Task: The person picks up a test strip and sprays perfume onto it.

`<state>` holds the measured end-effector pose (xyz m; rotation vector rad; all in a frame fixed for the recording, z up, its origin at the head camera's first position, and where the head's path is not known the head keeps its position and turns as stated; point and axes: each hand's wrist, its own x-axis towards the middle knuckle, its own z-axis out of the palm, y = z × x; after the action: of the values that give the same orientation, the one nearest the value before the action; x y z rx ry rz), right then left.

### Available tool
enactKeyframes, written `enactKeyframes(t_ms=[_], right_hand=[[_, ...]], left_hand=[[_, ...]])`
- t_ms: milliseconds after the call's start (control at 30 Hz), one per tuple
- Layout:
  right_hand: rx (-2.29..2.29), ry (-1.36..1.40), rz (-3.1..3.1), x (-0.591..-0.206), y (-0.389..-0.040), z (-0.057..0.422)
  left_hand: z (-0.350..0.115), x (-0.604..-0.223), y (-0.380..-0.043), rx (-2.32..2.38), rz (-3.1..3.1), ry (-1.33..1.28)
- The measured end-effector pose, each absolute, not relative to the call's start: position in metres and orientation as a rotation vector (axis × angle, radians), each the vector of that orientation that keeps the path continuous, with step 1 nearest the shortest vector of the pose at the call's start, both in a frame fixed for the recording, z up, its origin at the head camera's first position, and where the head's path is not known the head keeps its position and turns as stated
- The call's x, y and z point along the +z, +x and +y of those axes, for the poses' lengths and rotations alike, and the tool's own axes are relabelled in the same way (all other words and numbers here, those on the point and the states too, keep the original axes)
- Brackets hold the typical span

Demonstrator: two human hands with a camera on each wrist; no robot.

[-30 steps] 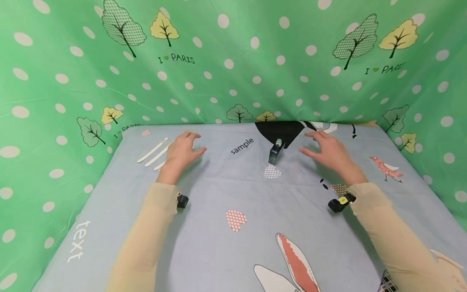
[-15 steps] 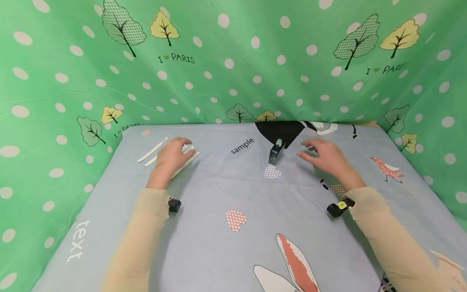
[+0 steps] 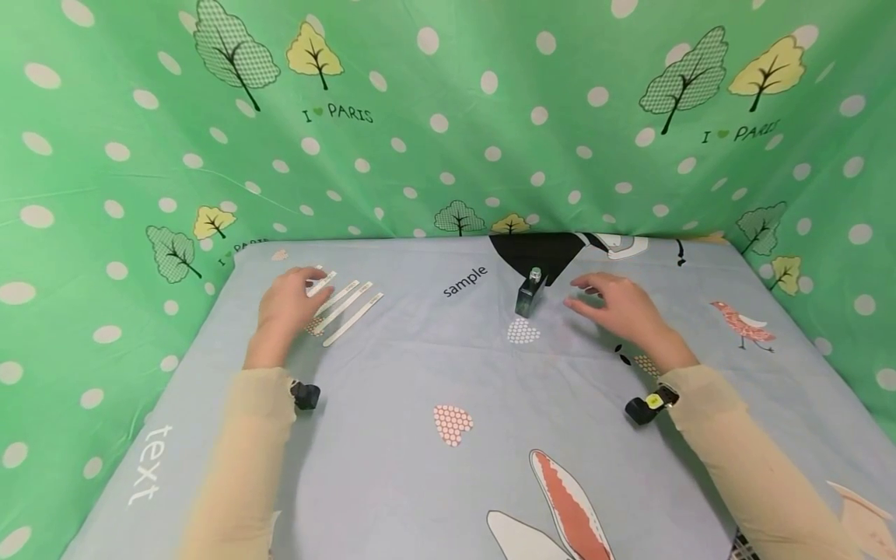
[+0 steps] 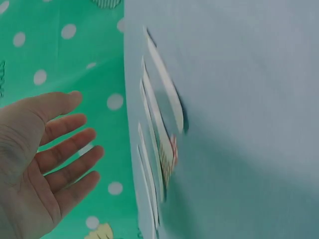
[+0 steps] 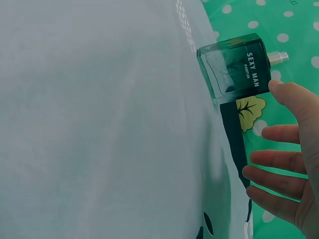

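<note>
Several slim white strips (image 3: 353, 320) with small print at their far ends lie side by side on the left of the cloth. My left hand (image 3: 283, 311) hovers over the leftmost ones and hides parts of them; its fingers are loosely spread. In the left wrist view that hand (image 4: 60, 154) holds nothing and appears apart from the strips (image 4: 164, 79). A dark green glass perfume bottle (image 5: 237, 69) labelled "SEXY MAN PARFUM" stands upright, its sprayer bare. Just right of the bottle (image 3: 528, 294), my right hand (image 3: 619, 311) is raised with relaxed fingers and nothing in it.
A pale blue printed cloth (image 3: 392, 435) covers the table. Behind and at both sides hangs a green dotted curtain (image 3: 420, 117). Small black cameras sit on both wrists, the left camera (image 3: 306, 395) and the right camera (image 3: 644, 408).
My left hand has moved left and toward me across the strips, uncovering the right-hand ones. The right hand has shifted slightly toward me. Bottle and strips stay where they were.
</note>
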<state>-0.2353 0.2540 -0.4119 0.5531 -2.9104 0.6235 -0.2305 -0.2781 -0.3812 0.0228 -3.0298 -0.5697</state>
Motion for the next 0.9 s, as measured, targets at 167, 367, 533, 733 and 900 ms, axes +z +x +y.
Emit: enactKeyframes(t_ms=[167,367,533,733,900], right_hand=[[0.602,0.593,-2.898,-0.414,-0.233,0.250],[0.603,0.616,-2.894,-0.416,-0.232,0.247],[0.601,0.611,-2.902,-0.417,-0.231,0.246],[0.613,0.587,-2.901,-0.417,-0.229,0.243],[0.627,0.572,-2.894,-0.417,-0.229,0.242]], left_hand=[[-0.297,-0.380,-0.228,-0.615,-3.029,0.089],[-0.318,-0.382,-0.225,-0.634,-3.018,0.160],[-0.335,-0.388,-0.223,-0.690,-2.998,0.224],[-0.349,-0.395,-0.222,-0.744,-2.952,0.293],[-0.356,-0.400,-0.221,-0.828,-2.896,0.377]])
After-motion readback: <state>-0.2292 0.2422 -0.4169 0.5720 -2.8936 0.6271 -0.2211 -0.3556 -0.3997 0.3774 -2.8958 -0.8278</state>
